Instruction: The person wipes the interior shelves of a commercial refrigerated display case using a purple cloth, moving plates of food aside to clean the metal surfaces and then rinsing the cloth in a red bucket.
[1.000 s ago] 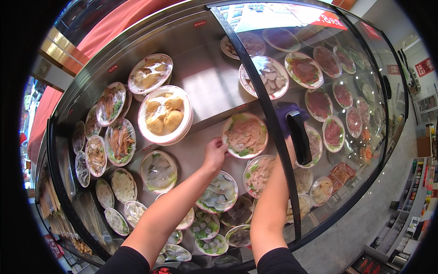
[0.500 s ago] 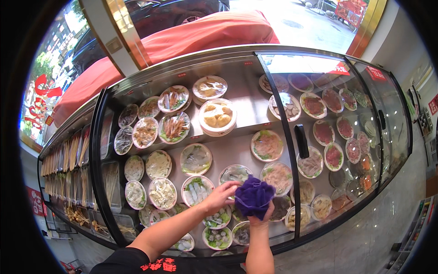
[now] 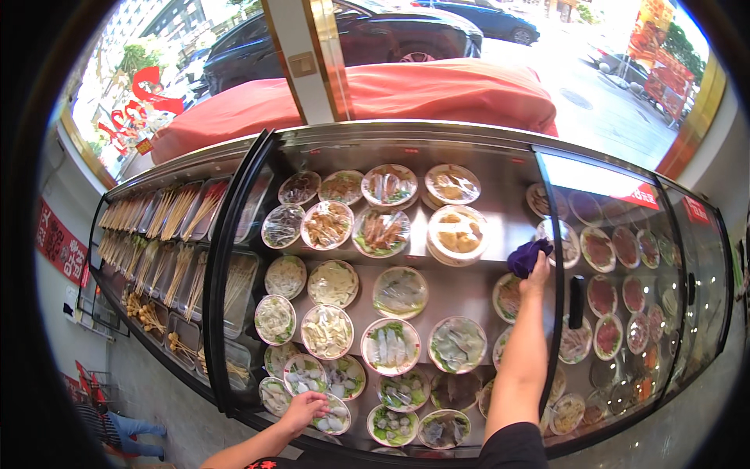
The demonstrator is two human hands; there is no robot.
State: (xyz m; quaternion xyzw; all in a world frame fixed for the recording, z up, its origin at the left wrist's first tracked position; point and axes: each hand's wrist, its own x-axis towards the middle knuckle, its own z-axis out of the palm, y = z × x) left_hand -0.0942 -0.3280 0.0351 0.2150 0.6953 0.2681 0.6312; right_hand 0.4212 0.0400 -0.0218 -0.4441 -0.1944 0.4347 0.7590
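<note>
Gripped in my right hand [image 3: 536, 275] is a crumpled purple cloth [image 3: 529, 258]. My right arm reaches far into the open display case, and the cloth is by the steel step between shelves, close to the glass door's black frame [image 3: 553, 313]. Below it sits a plate of pink food on greens [image 3: 508, 297], partly hidden by my arm. My left hand [image 3: 307, 409] hovers low at the front, fingers curled together with nothing visible in them. It is over or beside a film-wrapped plate of pale food [image 3: 334, 416]; whether it touches is unclear.
Rows of wrapped plates fill the case, among them a stack with yellow pieces [image 3: 457, 233]. Skewers in metal trays [image 3: 176, 211] stand at the left. Glass doors [image 3: 617, 234] cover the right side. A red cloth cover [image 3: 453, 98] lies behind. Someone in jeans [image 3: 139, 432] is at lower left.
My hands have parted. The right one has carried the purple cloth forward and right to the step, while the left has dropped toward the front plates. The view has shifted left.
</note>
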